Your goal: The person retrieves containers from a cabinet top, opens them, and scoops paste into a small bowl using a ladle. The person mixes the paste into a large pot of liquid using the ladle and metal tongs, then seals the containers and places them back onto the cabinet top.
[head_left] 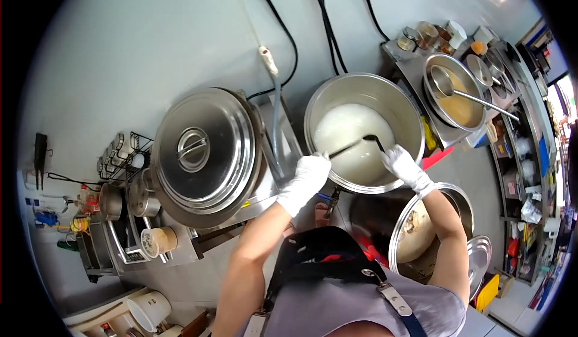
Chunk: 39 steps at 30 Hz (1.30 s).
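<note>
A large metal pot [409, 111] holds a milky white liquid [355, 126]. My left hand [312, 171], in a white glove, is closed on a thin dark handle [346, 149] that reaches over the pot from its left rim. Over the pot's right side, my gloved right hand [402, 163] is closed on another dark handle [376, 141]. The two dark parts come close together above the liquid; whether they join is unclear. Their lower ends are hard to make out.
Left stands a big lidded pot [226, 156]. A bowl of yellowish liquid with a ladle [475, 98] sits on the right counter. Below my right arm is another large pot [460, 198]. Small pots [111, 201] and a tub [159, 241] stand far left.
</note>
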Each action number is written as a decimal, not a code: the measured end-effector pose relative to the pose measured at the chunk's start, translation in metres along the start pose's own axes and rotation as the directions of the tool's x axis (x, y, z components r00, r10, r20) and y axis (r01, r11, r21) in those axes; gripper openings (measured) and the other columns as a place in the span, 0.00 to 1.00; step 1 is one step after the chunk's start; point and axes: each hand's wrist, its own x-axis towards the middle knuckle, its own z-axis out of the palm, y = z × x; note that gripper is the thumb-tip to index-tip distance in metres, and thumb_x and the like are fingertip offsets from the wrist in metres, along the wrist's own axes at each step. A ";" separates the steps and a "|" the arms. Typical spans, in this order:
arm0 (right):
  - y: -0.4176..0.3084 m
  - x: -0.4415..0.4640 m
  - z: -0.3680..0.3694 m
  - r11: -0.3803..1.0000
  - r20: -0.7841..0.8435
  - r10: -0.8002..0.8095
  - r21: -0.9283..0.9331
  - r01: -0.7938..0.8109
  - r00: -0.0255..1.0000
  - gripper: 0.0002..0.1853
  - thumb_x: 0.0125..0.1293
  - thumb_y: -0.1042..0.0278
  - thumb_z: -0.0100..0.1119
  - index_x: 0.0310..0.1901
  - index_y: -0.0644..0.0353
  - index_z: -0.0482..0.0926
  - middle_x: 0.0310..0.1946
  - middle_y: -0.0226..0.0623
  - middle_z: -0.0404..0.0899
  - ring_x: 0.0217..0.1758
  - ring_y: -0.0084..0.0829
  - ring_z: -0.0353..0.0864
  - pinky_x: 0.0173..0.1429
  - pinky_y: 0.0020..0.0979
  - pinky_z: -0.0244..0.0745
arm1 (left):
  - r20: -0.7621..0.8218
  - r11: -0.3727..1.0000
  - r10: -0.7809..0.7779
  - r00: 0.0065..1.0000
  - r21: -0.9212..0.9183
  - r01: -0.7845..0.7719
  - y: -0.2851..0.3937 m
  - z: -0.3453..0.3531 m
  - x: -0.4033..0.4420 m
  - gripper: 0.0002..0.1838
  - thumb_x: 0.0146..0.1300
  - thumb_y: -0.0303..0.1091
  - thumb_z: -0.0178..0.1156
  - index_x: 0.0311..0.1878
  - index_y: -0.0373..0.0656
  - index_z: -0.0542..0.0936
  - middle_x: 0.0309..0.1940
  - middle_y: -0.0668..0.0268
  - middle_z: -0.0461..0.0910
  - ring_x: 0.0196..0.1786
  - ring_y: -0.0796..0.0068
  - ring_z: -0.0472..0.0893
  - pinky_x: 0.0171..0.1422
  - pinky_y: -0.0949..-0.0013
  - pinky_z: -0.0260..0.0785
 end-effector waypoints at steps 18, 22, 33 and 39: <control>0.079 -0.010 0.043 -0.352 0.232 0.800 0.929 0.118 0.553 0.18 0.67 0.72 0.48 0.56 0.72 0.69 0.56 0.44 0.74 0.57 0.32 0.74 0.65 0.32 0.65 | 0.034 -0.602 -0.428 0.903 -0.756 -0.256 -0.047 -0.044 -0.256 0.18 0.68 0.30 0.51 0.61 0.42 0.73 0.22 0.76 0.70 0.22 0.91 0.64 0.22 0.84 0.55; -0.026 0.111 -0.071 -0.779 0.530 0.627 0.410 0.475 0.571 0.15 0.67 0.72 0.49 0.53 0.68 0.72 0.48 0.41 0.79 0.52 0.33 0.76 0.62 0.37 0.67 | 0.031 -0.556 -0.654 0.756 -0.697 -0.453 -0.055 -0.052 -0.382 0.17 0.70 0.32 0.48 0.59 0.39 0.73 0.23 0.75 0.69 0.19 0.90 0.62 0.20 0.83 0.53; -0.513 0.302 -0.196 -0.775 0.270 -0.322 0.475 -0.416 0.907 0.17 0.67 0.62 0.52 0.52 0.66 0.74 0.34 0.37 0.79 0.37 0.26 0.76 0.53 0.33 0.69 | 0.140 -0.098 -0.990 -0.020 -0.777 -0.622 0.007 -0.030 -0.666 0.21 0.70 0.37 0.49 0.62 0.37 0.69 0.27 0.72 0.73 0.23 0.87 0.65 0.30 0.81 0.58; -0.731 0.302 -0.211 -0.541 0.152 -0.747 0.427 -0.725 0.647 0.18 0.68 0.64 0.49 0.52 0.70 0.71 0.35 0.41 0.78 0.35 0.30 0.75 0.49 0.32 0.71 | 0.265 0.085 -0.821 -0.505 -0.819 -0.567 0.050 0.013 -0.765 0.21 0.69 0.35 0.48 0.62 0.35 0.68 0.30 0.69 0.75 0.26 0.84 0.69 0.29 0.80 0.62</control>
